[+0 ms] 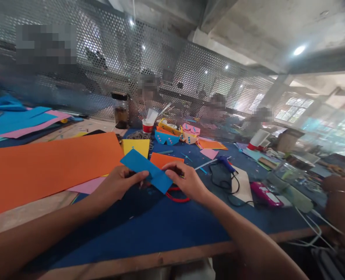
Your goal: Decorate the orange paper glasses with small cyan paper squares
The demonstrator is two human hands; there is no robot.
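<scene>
A blue rectangular foam sheet piece (145, 169) is held above the dark blue table mat (161, 229). My left hand (118, 184) pinches its lower left edge with closed fingers. My right hand (187, 181) grips its right end, fingers curled over it. Red-handled scissors (176, 197) lie on the mat just under my right hand. An orange piece (162, 159) and a yellow piece (137, 147) lie right behind the blue piece.
A large orange sheet (44, 167) covers the left. A glue gun (226, 164) with cord, a pink object (265, 193), a jar (120, 111), a paper cup (147, 125) and finished foam crafts (175, 134) lie beyond. Another person's arm (340, 198) is at right. Perforated metal screen behind.
</scene>
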